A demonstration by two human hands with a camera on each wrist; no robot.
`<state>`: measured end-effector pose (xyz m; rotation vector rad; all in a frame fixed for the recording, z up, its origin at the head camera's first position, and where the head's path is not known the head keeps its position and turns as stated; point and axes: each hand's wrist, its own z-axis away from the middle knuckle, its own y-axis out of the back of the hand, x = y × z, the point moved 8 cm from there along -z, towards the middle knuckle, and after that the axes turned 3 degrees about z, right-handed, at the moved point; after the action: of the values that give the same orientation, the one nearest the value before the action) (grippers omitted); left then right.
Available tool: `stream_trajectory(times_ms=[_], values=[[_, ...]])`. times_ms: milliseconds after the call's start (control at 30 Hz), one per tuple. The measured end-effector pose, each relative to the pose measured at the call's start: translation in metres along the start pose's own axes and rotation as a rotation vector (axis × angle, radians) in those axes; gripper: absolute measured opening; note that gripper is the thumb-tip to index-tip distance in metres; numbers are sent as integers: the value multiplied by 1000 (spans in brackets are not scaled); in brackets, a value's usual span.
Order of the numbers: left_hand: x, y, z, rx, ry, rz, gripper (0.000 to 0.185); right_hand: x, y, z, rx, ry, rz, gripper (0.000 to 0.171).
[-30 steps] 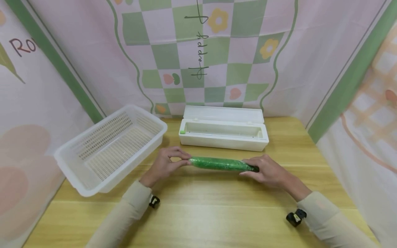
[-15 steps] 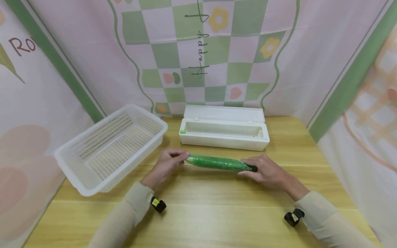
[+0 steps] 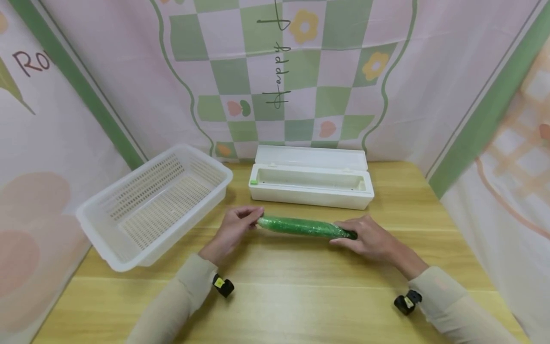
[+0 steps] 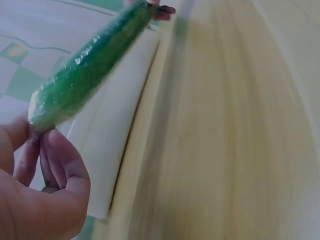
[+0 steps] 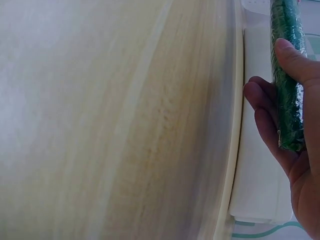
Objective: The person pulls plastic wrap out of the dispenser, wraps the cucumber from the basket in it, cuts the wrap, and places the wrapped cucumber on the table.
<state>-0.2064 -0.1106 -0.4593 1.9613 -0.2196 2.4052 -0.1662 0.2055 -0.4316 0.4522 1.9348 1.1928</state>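
A green cucumber (image 3: 301, 226) in shiny clear plastic wrap is held level above the table, between both hands. At its pale left end, my left hand (image 3: 232, 230) pinches the wrap with thumb and fingers; the left wrist view shows the film gathered at the fingertips (image 4: 62, 157). My right hand (image 3: 368, 237) grips the dark right end, thumb on one side and fingers curled beneath in the right wrist view. Just behind the cucumber (image 5: 289, 95) stands a long white box (image 3: 311, 197) with its lid (image 3: 311, 157) flipped back and a small green slider at its left.
A white perforated plastic basket (image 3: 154, 205) stands at the left of the wooden table (image 3: 301, 306). Printed curtains (image 3: 301, 76) hang behind and at both sides. A small black camera (image 3: 223, 285) is strapped to the left wrist, another (image 3: 407, 302) to the right.
The left hand has turned at the wrist and changed its finger position at the cucumber's left end. The cucumber has shifted slightly left; the right hand has barely moved.
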Motion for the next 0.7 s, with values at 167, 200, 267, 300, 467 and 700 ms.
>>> stream_trajectory(times_ms=[167,200,267,300,467,700], values=[[20,6,6,0,-235,-207,46,4,-1,-1,-24,-42,-25,47],[26,7,10,8,-306,-266,43,5,-1,-2,-25,-51,-34,46],[39,10,17,33,-472,-399,32,7,1,-2,-23,-65,-46,46],[45,10,22,50,-568,-476,27,7,1,-2,-20,-68,-49,46],[68,4,51,155,-1024,-816,15,7,5,-1,-4,-66,-34,47],[67,-14,63,96,-1209,-914,23,1,6,-4,24,-13,-35,40]])
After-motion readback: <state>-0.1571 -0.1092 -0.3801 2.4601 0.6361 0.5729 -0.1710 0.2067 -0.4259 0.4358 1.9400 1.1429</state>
